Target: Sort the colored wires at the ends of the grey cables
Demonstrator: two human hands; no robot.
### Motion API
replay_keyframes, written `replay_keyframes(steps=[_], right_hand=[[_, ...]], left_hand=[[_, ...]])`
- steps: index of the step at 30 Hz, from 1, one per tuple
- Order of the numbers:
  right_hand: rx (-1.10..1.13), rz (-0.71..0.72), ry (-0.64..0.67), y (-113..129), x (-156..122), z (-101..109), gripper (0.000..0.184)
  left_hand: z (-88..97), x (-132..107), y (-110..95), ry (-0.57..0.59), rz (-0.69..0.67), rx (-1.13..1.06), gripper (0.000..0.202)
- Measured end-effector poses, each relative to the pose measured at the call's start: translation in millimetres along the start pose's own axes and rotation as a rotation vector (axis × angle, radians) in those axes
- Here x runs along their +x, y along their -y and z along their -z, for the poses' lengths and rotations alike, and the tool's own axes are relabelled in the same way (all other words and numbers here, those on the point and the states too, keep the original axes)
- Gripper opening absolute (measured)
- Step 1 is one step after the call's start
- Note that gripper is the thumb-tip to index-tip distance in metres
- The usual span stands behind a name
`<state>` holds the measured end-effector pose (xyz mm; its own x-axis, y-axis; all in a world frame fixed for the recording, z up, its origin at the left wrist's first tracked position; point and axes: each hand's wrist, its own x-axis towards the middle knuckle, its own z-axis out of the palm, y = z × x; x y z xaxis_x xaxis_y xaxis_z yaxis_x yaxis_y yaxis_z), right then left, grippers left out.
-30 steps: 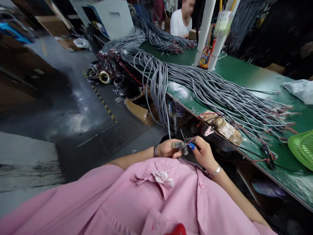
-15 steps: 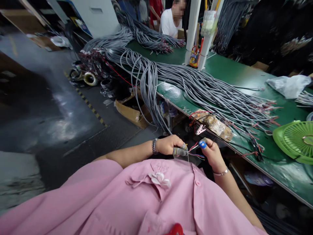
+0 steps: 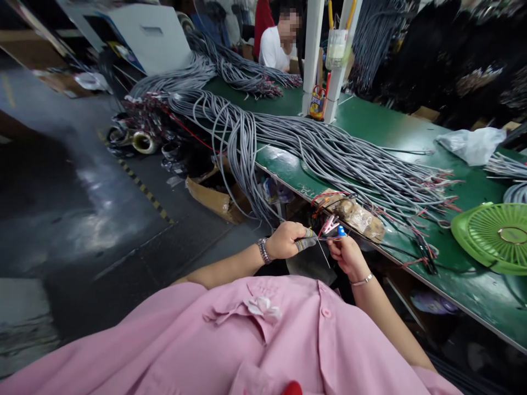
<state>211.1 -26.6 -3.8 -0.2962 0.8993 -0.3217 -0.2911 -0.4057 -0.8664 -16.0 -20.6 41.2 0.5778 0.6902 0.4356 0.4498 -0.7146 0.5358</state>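
My left hand (image 3: pixel 288 241) is closed, with grey covers on thumb and fingertip, pinching thin coloured wires (image 3: pixel 325 237). My right hand (image 3: pixel 348 255), with a blue cover on one fingertip, is closed on the same wire ends from the other side. Both hands meet just below the front edge of the green bench (image 3: pixel 382 123), next to a pink clip (image 3: pixel 328 225) and a taped brown block (image 3: pixel 356 214). A thick spread of grey cables (image 3: pixel 329 151) lies across the bench and hangs over its edge.
A green plastic fan guard (image 3: pixel 494 236) lies at the right, a crumpled plastic bag (image 3: pixel 471 144) behind it. White posts (image 3: pixel 313 55) stand on the bench. A person in a white shirt (image 3: pixel 274 49) sits at the far end. Open cardboard box (image 3: pixel 212 197) and tape rolls (image 3: pixel 142 141) on the floor.
Both hands have risen from my lap toward the bench edge by the pink clip, still pinching the wires. The camera has swung left.
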Motion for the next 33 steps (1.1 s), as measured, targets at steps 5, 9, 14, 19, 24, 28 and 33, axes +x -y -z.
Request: replay_keyframes(steps=[5,9,14,19,24,28,33], right_hand=[[-0.011,-0.035,-0.014,-1,-5,-4,0.042],[-0.116,-0.120,0.047,-2,-14,-7,0.054],[-0.156,-0.186,0.203,5,-18,-8,0.058],[-0.137,-0.161,0.297,7,-21,-8,0.039],[-0.132,-0.037,0.325,3,-25,-9,0.033],[-0.035,-0.039,0.283,-1,-18,3,0.055],[0.065,-0.050,0.065,-5,4,10,0.063]], left_hand=[[-6.1,2,3,-0.035,-0.083,0.119,0.036],[-15.6,-2,7,-0.059,-0.179,0.211,0.036],[-23.8,-6,11,-0.008,-0.235,0.286,0.027],[-23.6,-7,7,0.035,-0.130,0.138,0.028],[-24.5,-14,-3,0.119,0.188,-0.362,0.037],[-22.0,-19,-8,0.033,0.351,-0.480,0.043],[-17.0,-15,-7,-0.097,0.267,-0.329,0.039]])
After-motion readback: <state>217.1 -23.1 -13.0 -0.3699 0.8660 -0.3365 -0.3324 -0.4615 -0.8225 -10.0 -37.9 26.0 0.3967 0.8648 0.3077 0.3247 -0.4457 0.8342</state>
